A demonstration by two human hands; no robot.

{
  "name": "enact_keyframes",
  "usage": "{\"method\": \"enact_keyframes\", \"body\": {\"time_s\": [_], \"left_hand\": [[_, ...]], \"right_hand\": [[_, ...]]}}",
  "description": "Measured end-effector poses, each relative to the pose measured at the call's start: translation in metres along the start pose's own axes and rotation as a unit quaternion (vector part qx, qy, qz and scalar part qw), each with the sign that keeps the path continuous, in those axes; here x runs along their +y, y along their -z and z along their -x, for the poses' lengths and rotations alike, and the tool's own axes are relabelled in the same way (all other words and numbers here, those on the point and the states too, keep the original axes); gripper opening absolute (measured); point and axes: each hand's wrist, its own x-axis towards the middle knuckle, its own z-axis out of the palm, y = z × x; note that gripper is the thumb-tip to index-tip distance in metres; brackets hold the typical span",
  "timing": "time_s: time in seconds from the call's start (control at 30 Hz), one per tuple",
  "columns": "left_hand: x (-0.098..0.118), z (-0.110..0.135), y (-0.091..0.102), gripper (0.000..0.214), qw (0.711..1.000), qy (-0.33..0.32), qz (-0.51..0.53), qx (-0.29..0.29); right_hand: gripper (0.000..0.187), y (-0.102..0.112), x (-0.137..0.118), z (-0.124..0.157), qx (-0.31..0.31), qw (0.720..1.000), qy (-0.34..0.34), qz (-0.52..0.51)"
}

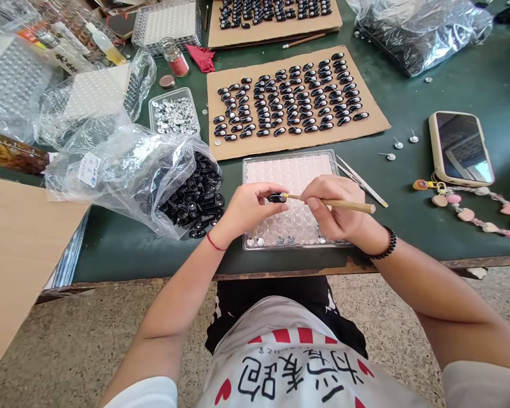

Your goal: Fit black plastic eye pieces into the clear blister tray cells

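My left hand (pixel 253 207) pinches a small black oval piece (pixel 275 198) between thumb and fingers, above a clear plastic tray (pixel 247 170) with round cells. In my right hand (pixel 334 204) is a thin wooden stick (pixel 351 205), gripped like a pen. Its yellowish tip meets a small silvery spot on the black piece. Several little metal discs (pixel 280 240) sit in the tray's front row. Left of my left hand, an open clear bag (pixel 127 170) spills more black pieces (pixel 191 201) onto the green table.
Behind the tray, a cardboard sheet (pixel 297 144) carries rows of black pieces. A box of metal discs (pixel 175 116), a small glass jar (pixel 175 56) and stacked trays (pixel 168 22) stand left. White tweezers (pixel 363 181), loose discs (pixel 398 145) and a phone (pixel 462 148) lie right.
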Motion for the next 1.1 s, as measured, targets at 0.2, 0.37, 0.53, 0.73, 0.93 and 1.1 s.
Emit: {"method": "enact_keyframes", "body": {"time_s": [0.2, 0.37, 0.53, 0.73, 0.93, 1.1], "left_hand": [[-0.001, 0.000, -0.001, 0.028, 1.000, -0.001, 0.001, -0.009], [-0.003, 0.000, -0.002, 0.028, 1.000, -0.015, -0.005, -0.004], [-0.002, 0.002, -0.004, 0.026, 0.999, -0.031, -0.002, 0.026], [-0.001, 0.000, -0.011, 0.023, 0.998, 0.006, 0.065, -0.005], [-0.004, -0.002, -0.013, 0.027, 0.997, 0.010, 0.068, 0.022], [-0.006, -0.004, -0.011, 0.033, 0.995, 0.008, 0.074, 0.059]], "right_hand": [[0.012, -0.001, -0.001, 0.000, -0.021, 1.000, 0.016, 0.013], [0.012, -0.002, 0.001, 0.001, -0.030, 0.999, 0.017, 0.031], [0.010, -0.005, -0.001, 0.003, -0.049, 0.998, 0.018, 0.046], [0.020, -0.007, 0.003, -0.004, -0.015, 0.983, -0.137, -0.117], [0.035, -0.007, 0.021, -0.013, 0.040, 0.882, -0.367, -0.292], [0.008, -0.013, 0.015, -0.011, -0.051, 0.934, -0.319, -0.152]]}}
